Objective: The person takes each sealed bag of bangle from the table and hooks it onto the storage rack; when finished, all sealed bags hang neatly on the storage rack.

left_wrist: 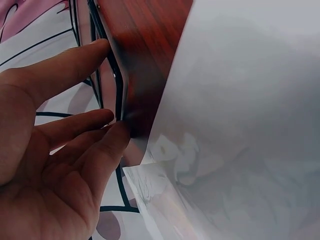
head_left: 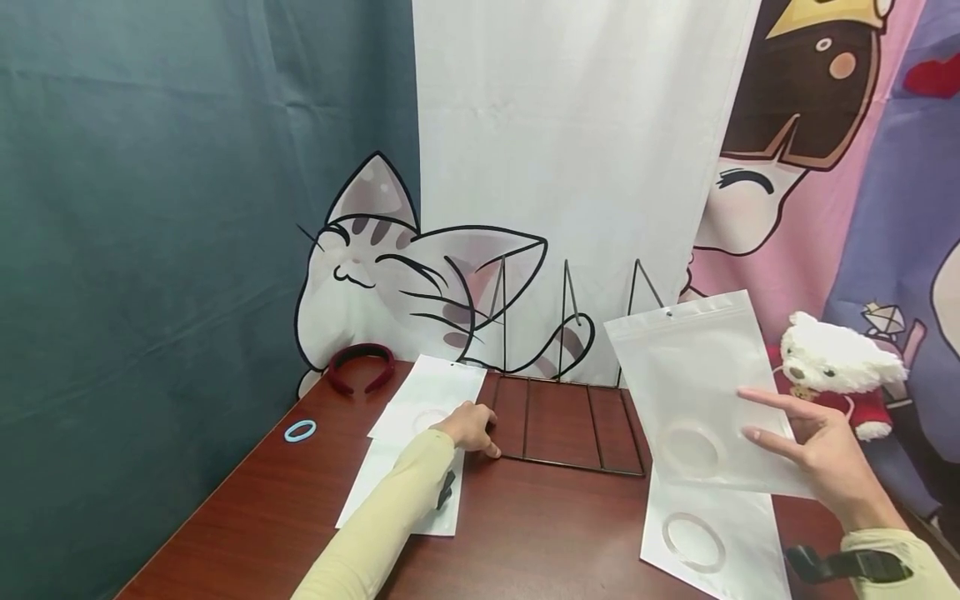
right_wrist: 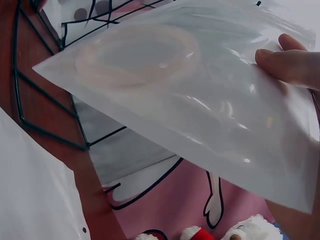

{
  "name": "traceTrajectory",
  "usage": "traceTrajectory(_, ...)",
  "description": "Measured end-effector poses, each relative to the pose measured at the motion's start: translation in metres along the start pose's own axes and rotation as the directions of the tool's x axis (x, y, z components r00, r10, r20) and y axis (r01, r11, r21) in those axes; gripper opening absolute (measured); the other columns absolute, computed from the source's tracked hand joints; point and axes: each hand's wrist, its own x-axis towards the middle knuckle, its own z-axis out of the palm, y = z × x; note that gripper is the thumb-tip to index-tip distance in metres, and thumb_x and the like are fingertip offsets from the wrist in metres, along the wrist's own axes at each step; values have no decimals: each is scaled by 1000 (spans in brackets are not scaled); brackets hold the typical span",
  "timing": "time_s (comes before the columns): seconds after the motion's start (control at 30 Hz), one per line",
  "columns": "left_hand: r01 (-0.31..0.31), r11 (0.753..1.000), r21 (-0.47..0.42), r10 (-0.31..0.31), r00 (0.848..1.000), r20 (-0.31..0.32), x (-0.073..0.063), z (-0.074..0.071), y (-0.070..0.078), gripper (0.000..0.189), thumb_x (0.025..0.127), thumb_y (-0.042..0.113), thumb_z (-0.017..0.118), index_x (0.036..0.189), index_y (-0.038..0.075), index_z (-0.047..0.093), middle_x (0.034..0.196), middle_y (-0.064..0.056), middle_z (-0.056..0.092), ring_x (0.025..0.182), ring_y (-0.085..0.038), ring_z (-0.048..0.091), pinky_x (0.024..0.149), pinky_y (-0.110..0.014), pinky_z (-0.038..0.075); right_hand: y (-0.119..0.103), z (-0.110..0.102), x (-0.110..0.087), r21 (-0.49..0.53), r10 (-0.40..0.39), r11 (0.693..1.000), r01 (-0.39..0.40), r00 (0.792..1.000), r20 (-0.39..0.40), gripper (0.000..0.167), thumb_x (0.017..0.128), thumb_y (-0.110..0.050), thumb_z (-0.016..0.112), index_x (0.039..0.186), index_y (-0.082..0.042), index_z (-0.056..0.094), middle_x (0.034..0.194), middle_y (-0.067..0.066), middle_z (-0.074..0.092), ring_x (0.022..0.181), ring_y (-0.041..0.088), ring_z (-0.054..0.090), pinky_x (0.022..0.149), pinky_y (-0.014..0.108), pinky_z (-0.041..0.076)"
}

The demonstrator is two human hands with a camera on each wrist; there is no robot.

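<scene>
My right hand (head_left: 825,454) pinches the right side of a white, translucent zip bag (head_left: 690,375), raised over the right end of a black wire rack (head_left: 562,467). A pale pink ring (right_wrist: 137,55) shows through the bag low down. The hole in the bag's top edge overlaps the tip of a rack prong in the head view. At the rack's left end, my left hand (head_left: 468,425) holds the side wire, with thumb and fingertips against it in the left wrist view. Beside that hand lie overlapping white bags (head_left: 397,475), the upper with a faint ring inside.
Another bag (head_left: 660,542) with a ring inside lies below the raised one on the brown table (head_left: 540,533). A dark red headband (head_left: 362,350) and a light blue ring (head_left: 300,431) lie at the left. A white plush bear (head_left: 840,358) sits far right. Printed curtains hang behind.
</scene>
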Motion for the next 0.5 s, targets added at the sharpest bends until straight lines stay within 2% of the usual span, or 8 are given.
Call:
traceTrajectory(0.3, 6, 1000, -1, -6, 1000, 6, 1, 0, 1, 62, 75, 29, 89, 128, 6, 67, 130, -18, 66, 125, -32, 59, 107, -42, 50, 9, 4, 10, 2, 24, 1000, -24, 999, -23, 51, 84, 16, 67, 134, 6, 59, 120, -17, 72, 98, -5, 69, 70, 18, 58)
traceTrajectory(0.4, 7, 1000, 6, -7, 1000, 8, 2, 0, 1, 62, 74, 29, 89, 128, 6, 67, 129, -18, 66, 124, -31, 59, 106, -42, 50, 11, 8, 17, -52, 22, 998, -24, 999, -39, 51, 85, 13, 69, 134, 6, 59, 119, -19, 71, 103, -8, 66, 76, 12, 55)
traceTrajectory(0.43, 8, 1000, 7, -8, 1000, 9, 2, 0, 2, 62, 74, 29, 89, 128, 6, 67, 130, -18, 66, 124, -31, 60, 106, -42, 50, 11, 9, 20, -95, 22, 995, -27, 999, -48, 51, 85, 10, 70, 135, 4, 60, 118, -21, 70, 105, -10, 64, 77, 10, 54)
traceTrajectory(0.5, 6, 1000, 14, -6, 1000, 7, 2, -1, 2, 62, 74, 29, 89, 127, 6, 68, 129, -17, 67, 123, -31, 60, 106, -41, 50, 12, 13, 28, -180, 22, 983, -35, 997, -72, 51, 86, 5, 73, 135, 1, 61, 119, -26, 68, 114, -14, 58, 87, 5, 47)
